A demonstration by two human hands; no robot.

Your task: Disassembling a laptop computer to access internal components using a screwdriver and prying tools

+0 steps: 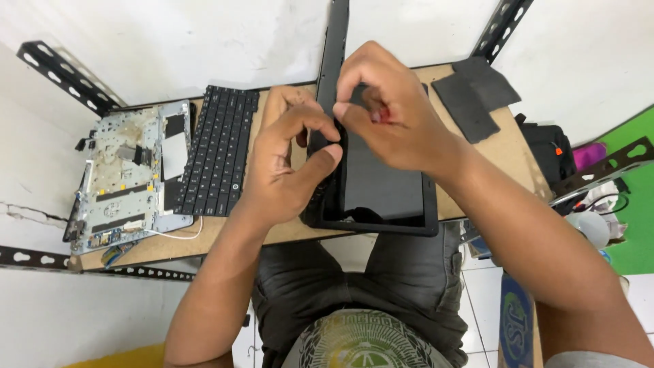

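White walls surround a small brown tabletop (504,146) framed by perforated black metal rails, four of which show around its edges. One laptop screen assembly (381,184) lies near the middle of the tabletop, its dark panel facing up inside a black bezel, the near edge overhanging the front of the tabletop. Both hands work at the screen's upper left edge. The left hand (289,160) is curled, thumb pressed against the left side of the bezel and fingers bent over the frame above it. The right hand (392,112) comes in from the right with fingers pinched together on the bezel's top left part; a small red thing shows between its fingers, too hidden to identify. The two hands touch one another there.

One detached black keyboard (218,150) lies just left of the left hand. Further left lies one silver laptop base chassis (129,180), opened up, with bare metal and small components visible; a thin white cable runs from its near corner. Two dark grey flat pads (477,95) lie overlapping at the far right corner. One black bag (548,153) sits beyond the right edge. Dark grey trousers show below the tabletop
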